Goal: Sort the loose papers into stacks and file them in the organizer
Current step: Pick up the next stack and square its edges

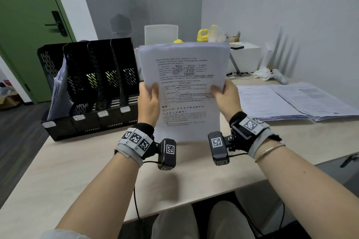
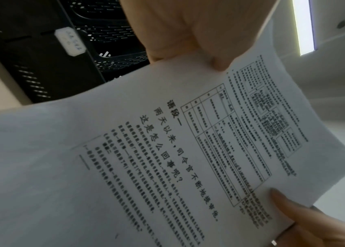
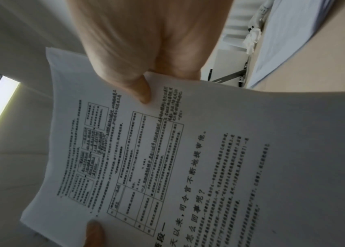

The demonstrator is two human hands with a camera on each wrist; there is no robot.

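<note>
I hold a stack of printed papers [image 1: 186,91] upright above the desk, its lower edge near the tabletop. My left hand [image 1: 148,101] pinches the stack's left edge with the thumb on the front sheet. My right hand [image 1: 225,97] pinches the right edge the same way. The wrist views show the same stack [image 2: 167,150] [image 3: 188,158] with a thumb on the printed face. The black organizer [image 1: 87,87] stands to the left on the desk. Its leftmost slot holds papers [image 1: 59,87]; the other slots look empty.
Two flat piles of papers [image 1: 291,101] lie on the desk at the right. A white box [image 1: 245,56], yellow containers [image 1: 203,35] and a white chair back [image 1: 161,34] stand behind. The desk's front edge [image 1: 174,207] runs just above my knees.
</note>
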